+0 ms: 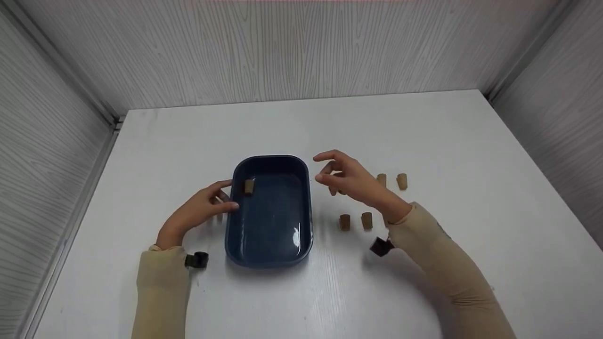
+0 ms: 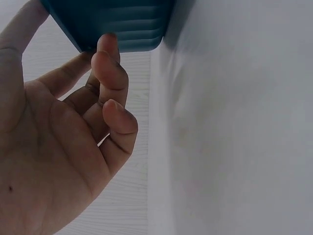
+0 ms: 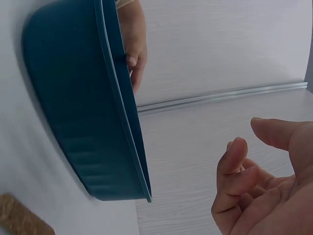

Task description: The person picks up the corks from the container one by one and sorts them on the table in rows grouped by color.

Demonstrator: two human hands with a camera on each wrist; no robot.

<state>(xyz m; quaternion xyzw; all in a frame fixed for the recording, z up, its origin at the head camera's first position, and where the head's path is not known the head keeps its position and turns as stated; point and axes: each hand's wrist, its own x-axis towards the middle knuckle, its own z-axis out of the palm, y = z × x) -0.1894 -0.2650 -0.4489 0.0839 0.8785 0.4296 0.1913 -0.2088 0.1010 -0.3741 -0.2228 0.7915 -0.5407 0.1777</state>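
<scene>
A dark blue rectangular tub [image 1: 268, 226] with rounded corners sits on the table, one brown cork [image 1: 248, 187] inside near its left wall. My left hand [image 1: 203, 207] holds the tub's left side, thumb over the rim and fingers outside; in the left wrist view the other fingers curl below the tub's ribbed wall [image 2: 132, 24]. Just beyond the tub's right rim, my right hand [image 1: 351, 181] hovers with loosely bent fingers. Nothing shows between its thumb and fingertips in the right wrist view, where the tub's outer side [image 3: 78, 93] stands to the left.
Several corks stand on the white table [image 1: 330, 301] right of the tub, among them a near cork [image 1: 345, 222], its neighbour [image 1: 367, 221] and a far cork [image 1: 402, 181]. My right hand and forearm partly cover others. Pale wood-grain walls [image 1: 301, 52] enclose the back and sides.
</scene>
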